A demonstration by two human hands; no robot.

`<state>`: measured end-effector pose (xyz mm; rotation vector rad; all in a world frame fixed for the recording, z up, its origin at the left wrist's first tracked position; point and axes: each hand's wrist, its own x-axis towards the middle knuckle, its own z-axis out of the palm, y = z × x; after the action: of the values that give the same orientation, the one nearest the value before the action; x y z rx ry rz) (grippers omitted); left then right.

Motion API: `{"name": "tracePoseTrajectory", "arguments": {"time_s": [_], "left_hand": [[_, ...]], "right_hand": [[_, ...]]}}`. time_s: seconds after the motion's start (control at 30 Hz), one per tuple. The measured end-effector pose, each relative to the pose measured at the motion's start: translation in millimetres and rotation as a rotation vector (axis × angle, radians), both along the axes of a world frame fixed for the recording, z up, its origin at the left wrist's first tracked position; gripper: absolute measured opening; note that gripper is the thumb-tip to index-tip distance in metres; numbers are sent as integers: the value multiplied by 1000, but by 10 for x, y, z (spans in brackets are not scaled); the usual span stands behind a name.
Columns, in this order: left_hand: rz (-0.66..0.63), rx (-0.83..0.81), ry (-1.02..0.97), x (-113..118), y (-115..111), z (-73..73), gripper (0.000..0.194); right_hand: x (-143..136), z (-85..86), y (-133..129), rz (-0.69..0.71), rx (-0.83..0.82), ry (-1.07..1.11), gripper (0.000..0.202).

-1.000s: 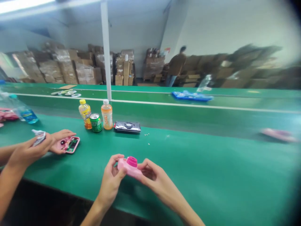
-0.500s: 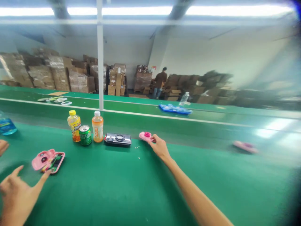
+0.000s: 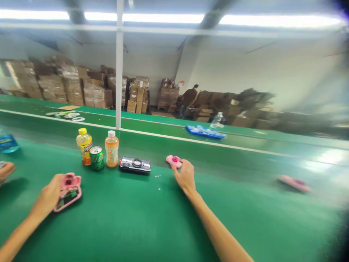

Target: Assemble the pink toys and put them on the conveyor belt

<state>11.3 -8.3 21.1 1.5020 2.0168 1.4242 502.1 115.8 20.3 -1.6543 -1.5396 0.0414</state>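
My left hand [image 3: 49, 194] is closed on the left side of an opened pink toy camera [image 3: 77, 193], whose case halves lie apart with green circuit boards showing inside. The shell with the round lens hole is at the top. My right hand [image 3: 187, 176] is at the edge of the belt, thumb and index finger apart beside a second pink toy camera [image 3: 172, 159] with a bright pink round lens. That camera lies flat, its near right end between the fingertips. Some tiny white bits [image 3: 157, 176] are scattered on the green surface left of my right hand.
Two drink bottles [image 3: 111, 151], a green can [image 3: 96, 159] and a silver-black device with a ring [image 3: 135, 165] stand ahead. Another pink piece [image 3: 294, 183] is at right. A blue tray [image 3: 205, 131] lies farther back. Another person's hand [image 3: 5, 171] shows at the left edge.
My left hand has moved right and closed on the opened toy camera, which is now turned. My right thumb and finger have spread, and the second camera has shifted slightly right.
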Motion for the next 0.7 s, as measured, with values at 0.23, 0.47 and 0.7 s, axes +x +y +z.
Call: {"name": "tracePoseTrajectory", "arguments": {"time_s": [0.23, 0.47, 0.7], "left_hand": [[-470, -85, 55, 1009, -214, -76, 36], [-806, -167, -84, 1407, -587, -206, 43], [-1106, -204, 364, 1201, -869, -137, 49]], "right_hand": [[-1150, -143, -1314, 607, -314, 149, 43], [-1270, -14, -1737, 722, -545, 457, 31], [-1126, -43, -2106, 513, -566, 596, 45]]}}
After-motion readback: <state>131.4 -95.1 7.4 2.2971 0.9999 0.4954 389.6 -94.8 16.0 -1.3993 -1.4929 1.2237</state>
